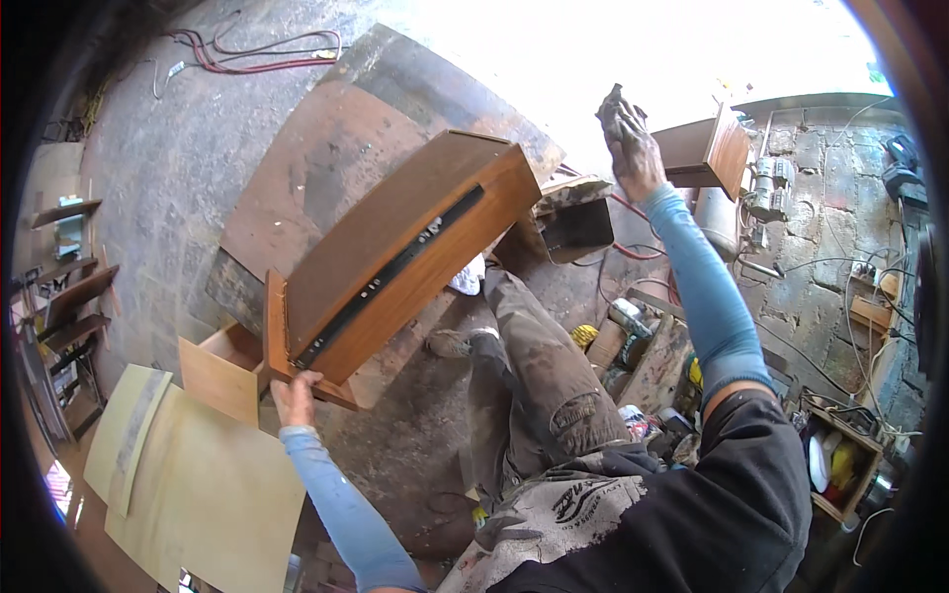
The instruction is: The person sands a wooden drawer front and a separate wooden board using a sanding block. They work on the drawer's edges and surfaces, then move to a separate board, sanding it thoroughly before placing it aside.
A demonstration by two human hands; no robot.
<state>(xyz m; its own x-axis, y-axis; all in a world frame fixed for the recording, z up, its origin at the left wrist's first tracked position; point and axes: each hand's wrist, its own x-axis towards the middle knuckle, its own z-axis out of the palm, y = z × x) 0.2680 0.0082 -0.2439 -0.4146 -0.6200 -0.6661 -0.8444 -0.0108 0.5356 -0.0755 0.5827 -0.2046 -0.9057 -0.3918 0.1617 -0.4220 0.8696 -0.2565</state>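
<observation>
A brown wooden drawer [395, 262] lies tilted in front of me, a black metal slide [386, 282] running along its side. My left hand [294, 397] is closed on the lower corner of the drawer's front panel [278, 326]. Off to the right, away from the drawer, my right hand [633, 153] is raised. Its skin or covering looks dark and stained, and its fingers hold what seems a dark crumpled rag [619, 107]. Beneath the drawer's far right end stands a dark open box-like piece [578, 232], which partly hides its support.
Another wooden drawer [727, 153] sits beyond my right hand. Pale panels [208, 474] and a light wooden box [219, 371] are at the left. Cans and clutter [628, 316] lie beside my legs. Red hoses [267, 64] cross the far floor. A wooden crate [840, 460] stands at right.
</observation>
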